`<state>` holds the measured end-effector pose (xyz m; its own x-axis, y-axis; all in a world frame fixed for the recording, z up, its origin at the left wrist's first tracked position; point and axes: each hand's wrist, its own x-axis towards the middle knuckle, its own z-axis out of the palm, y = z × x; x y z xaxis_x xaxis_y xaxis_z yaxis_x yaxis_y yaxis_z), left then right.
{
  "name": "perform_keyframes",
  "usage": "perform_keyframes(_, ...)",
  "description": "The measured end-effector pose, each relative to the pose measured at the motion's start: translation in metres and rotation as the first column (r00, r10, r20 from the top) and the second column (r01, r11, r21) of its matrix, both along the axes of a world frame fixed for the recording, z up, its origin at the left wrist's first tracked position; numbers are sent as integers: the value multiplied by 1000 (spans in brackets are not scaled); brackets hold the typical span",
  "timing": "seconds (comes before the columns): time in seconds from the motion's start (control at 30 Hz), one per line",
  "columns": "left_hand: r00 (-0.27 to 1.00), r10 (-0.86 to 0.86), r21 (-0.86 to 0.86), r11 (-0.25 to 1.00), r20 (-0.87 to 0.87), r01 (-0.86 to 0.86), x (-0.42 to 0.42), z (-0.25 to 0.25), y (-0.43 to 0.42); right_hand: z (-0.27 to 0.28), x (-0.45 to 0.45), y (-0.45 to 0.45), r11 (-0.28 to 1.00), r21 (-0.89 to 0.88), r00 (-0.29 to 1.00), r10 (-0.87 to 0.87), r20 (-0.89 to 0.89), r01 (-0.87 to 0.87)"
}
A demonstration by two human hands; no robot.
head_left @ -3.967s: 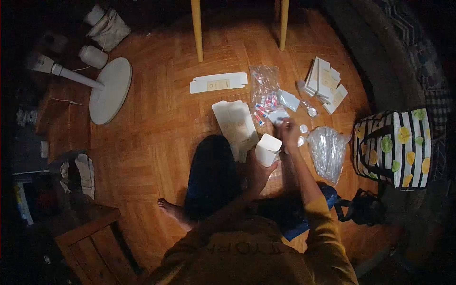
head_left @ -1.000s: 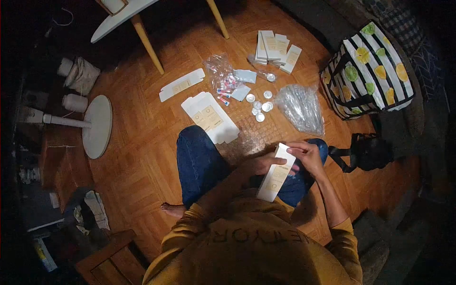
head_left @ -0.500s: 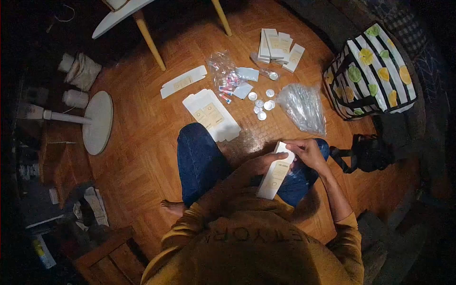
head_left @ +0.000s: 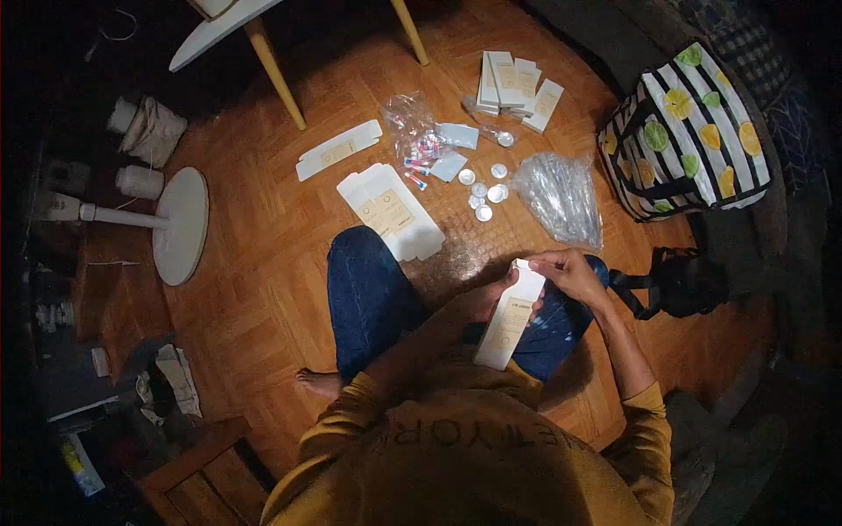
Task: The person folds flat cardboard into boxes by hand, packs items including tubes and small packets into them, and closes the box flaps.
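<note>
A long white carton point(head_left: 503, 344) with a beige printed label slants across my lap. My left hand point(head_left: 493, 296) wraps round its upper half, thumb along the left edge and fingertips showing at the right edge. At the carton's top end, my right hand point(head_left: 572, 277) pinches the end flap between thumb and fingers. Just beyond my knees lie flattened white cartons point(head_left: 423, 235) with similar labels. Several small round silver tins point(head_left: 483, 212) sit on the floor ahead of my hands, beside a clear plastic bag point(head_left: 561, 200).
Stacked white boxes point(head_left: 504, 81) stand at the back. Nearer are a crinkled clear bag point(head_left: 405, 118), small red-and-blue tubes point(head_left: 417, 181) and pale blue packets point(head_left: 449, 167). A striped fruit-print bag point(head_left: 693, 131) is on the right, a round white stand point(head_left: 181, 226) on the left.
My left thumb has slid from the carton's face to its left edge. My right hand's fingers have shifted at the top end, where the flap now shows. The carton has turned slightly.
</note>
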<state>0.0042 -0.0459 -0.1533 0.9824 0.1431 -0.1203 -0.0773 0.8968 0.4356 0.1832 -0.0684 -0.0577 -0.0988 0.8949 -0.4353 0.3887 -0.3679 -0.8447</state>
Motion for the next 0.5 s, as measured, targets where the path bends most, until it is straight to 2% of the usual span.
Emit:
perform_keyframes(0.1, 999, -19, -14, 1000, 32, 19, 0, -7, -2, -5, -1, -2, 999, -35, 999, -36, 27, 37)
perform_keyframes(0.17, 999, 36, 23, 999, 4, -36, -2, 0, -2, -6, -4, -6, 985, 172, 997, -4, 82, -10)
perform_keyframes(0.2, 999, 37, 23, 999, 5, -37, -4, 3, -3, -7, -5, -8, 985, 172, 997, -3, 82, -12)
perform_keyframes(0.27, 983, 88, 56, 995, -161, -80, -5, 8, -4, -5, -7, -14, 969, 245, 997, -1, 77, -18)
perform_keyframes(0.3, 983, 87, 55, 995, -160, -79, -4, 6, -4, -8, -9, -18, 970, 244, 997, -2, 78, -17)
perform_keyframes(0.37, 937, 282, 219, 947, -209, -236, 1, 3, -4, -19, -15, -28, 962, 239, 988, -146, 49, 130)
perform_keyframes(0.4, 936, 284, 219, 946, -208, -239, 4, 3, -5, -21, -20, -31, 963, 239, 988, -143, 50, 127)
perform_keyframes(0.43, 824, 550, 427, 783, -136, -452, 8, 3, -7, -22, -26, -35, 938, 316, 981, -176, 77, 143)
perform_keyframes(0.47, 655, 756, 592, 531, -7, -607, 11, 3, -8, -23, -32, -38, 907, 391, 972, -212, 101, 157)
perform_keyframes(0.5, 727, 686, 576, 609, -39, -545, 6, 7, -5, -18, -38, -37, 916, 364, 962, -233, 140, 168)
